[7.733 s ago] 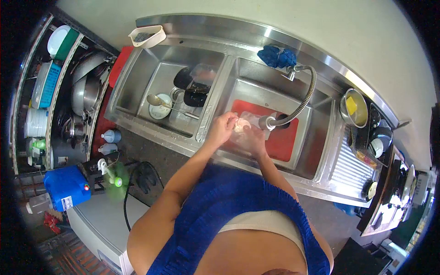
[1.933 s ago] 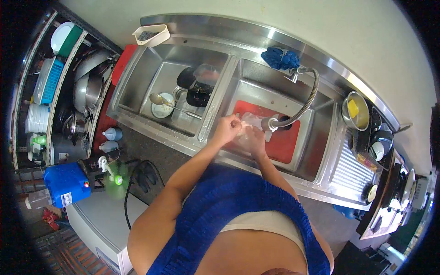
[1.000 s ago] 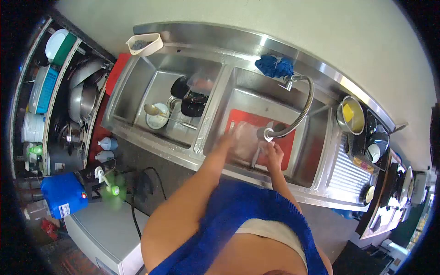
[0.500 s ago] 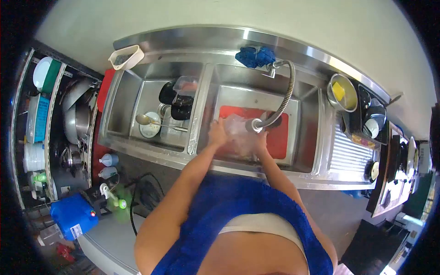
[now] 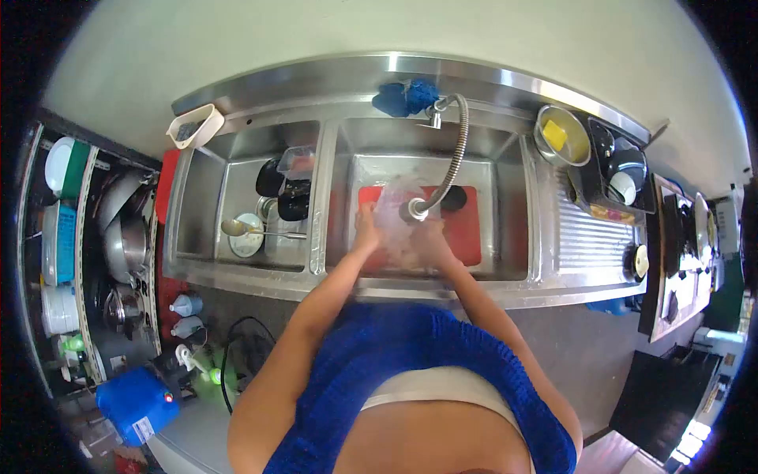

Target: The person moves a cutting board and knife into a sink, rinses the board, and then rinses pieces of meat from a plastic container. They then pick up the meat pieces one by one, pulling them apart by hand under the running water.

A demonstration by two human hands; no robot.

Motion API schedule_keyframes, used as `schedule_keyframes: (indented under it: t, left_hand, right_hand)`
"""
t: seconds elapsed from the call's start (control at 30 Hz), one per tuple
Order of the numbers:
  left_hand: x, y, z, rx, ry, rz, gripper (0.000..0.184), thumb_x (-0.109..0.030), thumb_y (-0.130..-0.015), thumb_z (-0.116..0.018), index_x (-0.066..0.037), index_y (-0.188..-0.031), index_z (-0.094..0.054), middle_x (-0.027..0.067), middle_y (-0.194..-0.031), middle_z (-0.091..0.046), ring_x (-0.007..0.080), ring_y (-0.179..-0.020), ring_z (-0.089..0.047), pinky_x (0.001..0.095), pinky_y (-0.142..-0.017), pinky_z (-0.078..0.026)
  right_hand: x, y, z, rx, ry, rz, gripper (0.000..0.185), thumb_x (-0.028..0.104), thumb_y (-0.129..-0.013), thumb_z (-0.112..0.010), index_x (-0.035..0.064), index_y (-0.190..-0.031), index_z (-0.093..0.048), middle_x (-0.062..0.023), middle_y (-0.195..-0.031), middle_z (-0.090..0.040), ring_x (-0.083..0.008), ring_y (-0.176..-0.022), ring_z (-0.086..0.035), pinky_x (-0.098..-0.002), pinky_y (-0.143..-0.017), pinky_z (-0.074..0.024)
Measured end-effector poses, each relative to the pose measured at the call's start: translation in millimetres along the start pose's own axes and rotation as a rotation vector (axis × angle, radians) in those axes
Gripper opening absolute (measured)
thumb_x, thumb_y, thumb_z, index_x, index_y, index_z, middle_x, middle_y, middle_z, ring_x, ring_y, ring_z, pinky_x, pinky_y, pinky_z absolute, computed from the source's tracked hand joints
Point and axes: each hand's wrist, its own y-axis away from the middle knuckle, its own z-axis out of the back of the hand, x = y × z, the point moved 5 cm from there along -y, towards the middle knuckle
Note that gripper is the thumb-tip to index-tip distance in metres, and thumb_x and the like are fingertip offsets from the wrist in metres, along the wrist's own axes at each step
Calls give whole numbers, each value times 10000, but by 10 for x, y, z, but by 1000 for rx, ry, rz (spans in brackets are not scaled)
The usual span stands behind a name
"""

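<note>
Here, the left hand point(image 5: 368, 230) touched the clear plastic point(image 5: 390, 208) over the red mat point(image 5: 466, 235) in the sink point(image 5: 505, 212), while the right hand point(image 5: 430, 238) was near the nozzle point(image 5: 418, 208); through the blur, neither grip could be told.

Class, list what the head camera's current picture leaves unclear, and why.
Head view, translucent plastic item: motion blur; bag or container, it cannot be told.
Head view, bare right hand: fingers lost in blur below the round metal spray head.
Head view, dark round patch on the red rectangular mat: the ridged steel hose overlaps its edge; object or opening unclear.
Head view, pale grey boxy unit: cut off by the bottom edge.
</note>
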Motion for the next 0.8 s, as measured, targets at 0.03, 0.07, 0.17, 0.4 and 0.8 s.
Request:
schedule_keyframes:
  t: [0.03, 0.07, 0.17, 0.4, 0.8]
  left_hand:
    - [88, -24, -130, 10, 6, -10, 531, -38, -732, -637, -78, -1236, -478, 197, -1160, -573, 384, -1093, -538, 481, -931, -424]
    - [258, -58, -292, 105, 117, 249, 522, -18, -736, -609, -74, -1239, -482, 188, -1145, -581, 357, -1104, -546, 469, -949, -422]
    - [-194, -15, -285, 228, 282, 519, 417, -25, -805, -552, -74, -1217, -521, 137, -1093, -615, 268, -1028, -603, 446, -910, -473]
    - [37, -145, -611, 765, 519, 823, 300, -285, -932, -538, -88, -1147, -609, 93, -1014, -651, 179, -813, -641, 379, -632, -540]
    - [-847, -2162, -1454, 482, 880, 656, 514, -325, -908, -655, -59, -1307, -469, 155, -1217, -583, 285, -1198, -523, 535, -953, -445]
  right_hand:
    - [59, 102, 28, -87, 79, 210, 114, 129, -739, -647, 43, -782, -708, -173, -994, -691, -320, -885, -682, -459, -743, -530]
    - [101, 200, 48, -176, 163, 422, 114, 131, -724, -651, 44, -765, -711, -161, -1111, -682, -308, -957, -675, -455, -789, -529]
    - [-336, 302, -265, 307, -475, 9, 107, 137, -711, -657, 63, -759, -720, -147, -1310, -587, -287, -1092, -631, -431, -864, -514]
    - [-488, 444, 175, -41, -44, 316, 183, 178, -731, -689, 95, -890, -720, -103, -976, -673, -300, -939, -650, -431, -739, -528]
    - [-757, 1239, 1606, -582, -1077, -316, 201, 141, -895, -652, -50, -893, -712, -54, -853, -680, -128, -796, -612, -266, -659, -475]
